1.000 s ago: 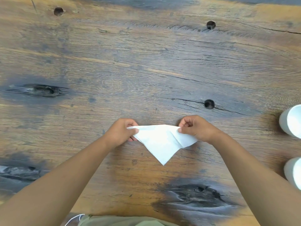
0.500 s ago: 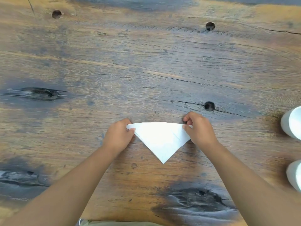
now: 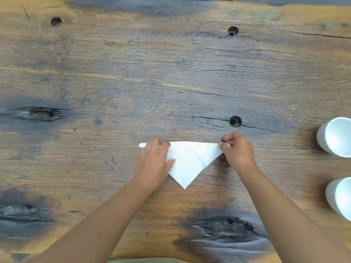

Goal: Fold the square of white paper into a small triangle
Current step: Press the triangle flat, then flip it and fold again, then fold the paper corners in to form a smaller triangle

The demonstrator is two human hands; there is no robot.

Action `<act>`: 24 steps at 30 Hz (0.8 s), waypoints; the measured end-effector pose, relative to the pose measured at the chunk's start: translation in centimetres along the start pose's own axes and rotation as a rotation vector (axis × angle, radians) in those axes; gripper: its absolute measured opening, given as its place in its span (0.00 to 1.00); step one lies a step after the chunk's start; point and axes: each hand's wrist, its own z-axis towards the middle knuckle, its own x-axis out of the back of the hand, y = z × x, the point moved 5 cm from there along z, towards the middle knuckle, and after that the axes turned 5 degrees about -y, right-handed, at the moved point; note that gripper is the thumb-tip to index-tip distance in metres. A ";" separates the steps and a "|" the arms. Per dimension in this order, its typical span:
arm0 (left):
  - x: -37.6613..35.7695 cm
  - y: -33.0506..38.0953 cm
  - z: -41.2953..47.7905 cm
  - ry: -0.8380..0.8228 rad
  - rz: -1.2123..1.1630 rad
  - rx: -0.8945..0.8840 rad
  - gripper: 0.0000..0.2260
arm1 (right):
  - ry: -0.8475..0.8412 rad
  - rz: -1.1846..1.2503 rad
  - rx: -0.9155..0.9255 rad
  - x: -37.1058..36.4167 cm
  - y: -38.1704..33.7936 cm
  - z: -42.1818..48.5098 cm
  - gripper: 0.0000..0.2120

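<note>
White paper (image 3: 190, 160) triangle on the tabletop (image 3: 171, 82), long edge crosswise, apex toward the person: left hand (image 3: 153, 162) flat on it, right hand (image 3: 235, 149) pinching its right corner

No text, label, brand, number or sign could be read anywhere in the view. The white paper (image 3: 190, 160) was blank on its visible faces, and the wooden bench (image 3: 171, 82) and two white cups (image 3: 336, 137) carried no markings.
</note>
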 end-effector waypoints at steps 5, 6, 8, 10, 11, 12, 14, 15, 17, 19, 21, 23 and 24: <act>-4.0 1.1 -1.2 -0.196 0.232 -0.179 0.30 | -0.021 -0.021 -0.056 -0.5 1.0 -0.6 0.05; -4.7 0.8 -1.4 -0.223 0.268 -0.190 0.31 | -0.022 -0.010 -0.070 -0.7 1.1 -0.7 0.05; -5.4 0.7 -1.7 -0.242 0.306 -0.194 0.31 | -0.026 0.036 -0.094 -0.9 1.2 -0.7 0.06; -5.7 0.7 -1.7 -0.250 0.312 -0.174 0.31 | -0.023 0.133 -0.101 -1.0 1.0 -0.6 0.05; -5.8 0.8 -1.6 -0.247 0.309 -0.162 0.31 | -0.019 0.192 -0.106 -0.9 0.9 -0.5 0.06; -5.8 0.9 -1.5 -0.236 0.304 -0.155 0.31 | -0.012 0.248 -0.115 -0.9 0.7 -0.4 0.06; -5.8 1.1 -1.1 -0.214 0.299 -0.151 0.32 | 0.009 0.292 -0.128 -0.6 0.6 0.0 0.06; -5.7 1.1 -0.8 -0.206 0.296 -0.152 0.31 | 0.017 0.297 -0.123 -0.4 0.4 0.2 0.06; -5.6 1.2 -0.1 -0.196 0.291 -0.148 0.32 | 0.012 0.363 -0.106 0.0 -0.4 0.4 0.08; -5.5 1.4 0.5 -0.197 0.299 -0.125 0.32 | -0.015 0.473 -0.055 0.2 -1.8 0.1 0.09; -5.5 1.8 1.1 -0.194 0.296 -0.083 0.32 | -0.026 0.499 0.041 0.5 -3.6 -0.5 0.09; -5.5 2.5 1.6 -0.181 0.263 -0.039 0.32 | -0.030 0.485 0.140 0.6 -5.6 -1.4 0.09; -5.5 2.8 1.8 -0.173 0.241 -0.021 0.32 | -0.035 0.481 0.182 0.3 -6.5 -1.9 0.10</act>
